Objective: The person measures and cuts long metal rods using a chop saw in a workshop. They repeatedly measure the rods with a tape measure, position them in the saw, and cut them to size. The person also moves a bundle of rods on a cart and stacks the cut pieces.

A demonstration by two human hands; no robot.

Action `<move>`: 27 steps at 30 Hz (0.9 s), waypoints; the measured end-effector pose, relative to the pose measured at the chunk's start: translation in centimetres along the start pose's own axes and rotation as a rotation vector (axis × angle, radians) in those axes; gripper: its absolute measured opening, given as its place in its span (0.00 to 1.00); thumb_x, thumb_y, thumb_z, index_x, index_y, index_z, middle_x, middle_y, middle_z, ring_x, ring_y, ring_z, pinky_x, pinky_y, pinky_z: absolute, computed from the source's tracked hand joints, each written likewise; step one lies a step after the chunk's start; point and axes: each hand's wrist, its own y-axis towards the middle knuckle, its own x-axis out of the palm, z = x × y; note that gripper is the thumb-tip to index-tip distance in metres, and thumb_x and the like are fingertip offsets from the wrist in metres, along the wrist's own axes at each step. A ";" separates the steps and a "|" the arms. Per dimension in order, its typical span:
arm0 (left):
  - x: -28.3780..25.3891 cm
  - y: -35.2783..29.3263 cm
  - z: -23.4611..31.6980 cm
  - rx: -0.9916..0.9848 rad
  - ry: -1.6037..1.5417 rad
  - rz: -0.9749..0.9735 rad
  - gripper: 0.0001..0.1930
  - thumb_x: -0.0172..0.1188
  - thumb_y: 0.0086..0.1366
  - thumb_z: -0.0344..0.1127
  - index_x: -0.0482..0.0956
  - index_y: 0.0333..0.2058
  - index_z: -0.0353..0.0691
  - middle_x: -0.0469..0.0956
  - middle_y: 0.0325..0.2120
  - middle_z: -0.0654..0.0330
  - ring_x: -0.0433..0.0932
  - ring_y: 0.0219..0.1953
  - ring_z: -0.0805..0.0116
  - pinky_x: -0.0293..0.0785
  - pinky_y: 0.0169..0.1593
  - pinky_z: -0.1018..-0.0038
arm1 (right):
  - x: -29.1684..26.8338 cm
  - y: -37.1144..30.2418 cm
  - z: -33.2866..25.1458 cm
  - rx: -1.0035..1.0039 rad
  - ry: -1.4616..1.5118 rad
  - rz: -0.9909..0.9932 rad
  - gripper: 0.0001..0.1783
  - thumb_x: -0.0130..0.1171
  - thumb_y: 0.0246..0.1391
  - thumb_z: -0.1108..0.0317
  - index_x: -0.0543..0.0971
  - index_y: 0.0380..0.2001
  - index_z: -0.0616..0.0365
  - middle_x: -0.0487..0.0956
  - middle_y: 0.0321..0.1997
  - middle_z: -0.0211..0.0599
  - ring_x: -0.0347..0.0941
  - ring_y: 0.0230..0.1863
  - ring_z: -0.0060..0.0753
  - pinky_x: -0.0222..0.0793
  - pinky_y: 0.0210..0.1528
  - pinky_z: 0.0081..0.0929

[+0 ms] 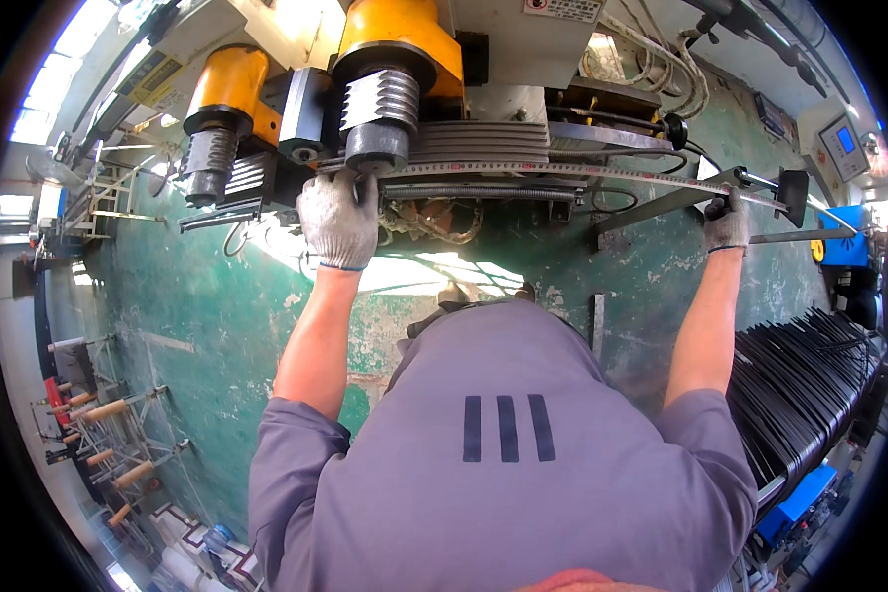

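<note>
A measuring tape (pixel 602 173) with a pale, marked blade stretches from left to right along the front of a machine. My left hand (pixel 337 219), in a whitish knit glove, is closed at the tape's left end, right below a dark cylindrical tool (pixel 377 148) on the machine. Far to the right, my gloved right hand (pixel 727 222) has its fingers closed round the tape, close to a black stop plate (pixel 791 195). Whether the tape's case sits inside that hand is hidden. Beneath the tape run a metal bar and a threaded rod (pixel 483 191).
Two yellow machine heads (pixel 229 84) rise at the back left. A control box (pixel 844 143) with a lit screen stands far right. Many thin black strips (pixel 804 380) lie bundled at lower right. Racks with wooden rollers (pixel 109 409) stand at left on the green floor (pixel 187 335).
</note>
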 end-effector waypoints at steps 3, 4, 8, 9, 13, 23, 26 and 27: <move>-0.3 0.2 0.1 0.012 -0.033 -0.003 0.11 0.74 0.69 0.42 0.87 0.39 0.40 0.83 0.36 0.48 0.82 0.41 0.42 0.76 0.46 0.47 | -0.7 0.8 -0.1 0.005 -0.020 -0.014 0.12 0.68 0.78 0.58 0.86 0.53 0.55 0.85 0.38 0.28 0.76 0.30 0.23 0.71 0.30 0.22; -0.4 0.3 0.2 0.018 -0.046 0.000 0.11 0.74 0.69 0.42 0.87 0.39 0.40 0.83 0.36 0.48 0.82 0.41 0.42 0.76 0.45 0.47 | -1.2 1.3 -0.1 0.007 -0.013 -0.023 0.12 0.68 0.78 0.58 0.86 0.53 0.55 0.85 0.38 0.28 0.76 0.30 0.23 0.71 0.29 0.23; -0.8 0.5 0.2 0.016 -0.025 -0.020 0.11 0.74 0.69 0.41 0.87 0.38 0.40 0.83 0.36 0.48 0.83 0.40 0.42 0.76 0.45 0.47 | -1.1 1.6 0.3 0.004 -0.020 -0.043 0.13 0.68 0.78 0.58 0.86 0.52 0.55 0.85 0.37 0.28 0.76 0.29 0.23 0.71 0.29 0.23; -0.7 0.4 0.2 0.018 -0.022 -0.018 0.11 0.74 0.69 0.41 0.86 0.38 0.41 0.83 0.36 0.48 0.83 0.40 0.42 0.76 0.45 0.47 | -1.1 1.5 0.2 -0.004 -0.031 -0.042 0.13 0.68 0.78 0.58 0.86 0.52 0.55 0.85 0.37 0.28 0.76 0.29 0.23 0.71 0.29 0.23; -0.8 0.5 0.2 0.033 -0.037 -0.004 0.10 0.74 0.69 0.41 0.87 0.39 0.41 0.83 0.35 0.48 0.83 0.40 0.41 0.76 0.45 0.47 | -0.8 1.2 0.3 0.010 -0.020 -0.002 0.12 0.67 0.79 0.58 0.86 0.52 0.55 0.85 0.37 0.28 0.76 0.29 0.23 0.71 0.28 0.23; -0.8 0.6 0.4 0.038 -0.057 -0.015 0.10 0.74 0.69 0.40 0.87 0.40 0.40 0.83 0.36 0.48 0.82 0.40 0.41 0.76 0.44 0.47 | 0.8 -0.6 -0.3 0.004 -0.025 0.021 0.09 0.66 0.79 0.61 0.85 0.52 0.54 0.85 0.38 0.29 0.74 0.29 0.23 0.69 0.28 0.22; -0.7 0.4 0.3 0.033 -0.056 -0.028 0.11 0.74 0.68 0.40 0.87 0.40 0.40 0.83 0.36 0.47 0.82 0.39 0.42 0.76 0.45 0.48 | 1.2 -1.2 -0.5 -0.016 -0.041 0.032 0.08 0.65 0.79 0.62 0.84 0.51 0.53 0.85 0.39 0.27 0.74 0.29 0.21 0.69 0.28 0.21; -0.7 0.3 0.4 0.030 -0.053 -0.033 0.11 0.75 0.68 0.40 0.87 0.40 0.40 0.83 0.36 0.48 0.82 0.39 0.42 0.76 0.45 0.48 | 1.3 -1.6 -0.5 -0.028 -0.042 0.035 0.07 0.65 0.80 0.63 0.84 0.51 0.53 0.85 0.39 0.27 0.74 0.29 0.21 0.70 0.29 0.21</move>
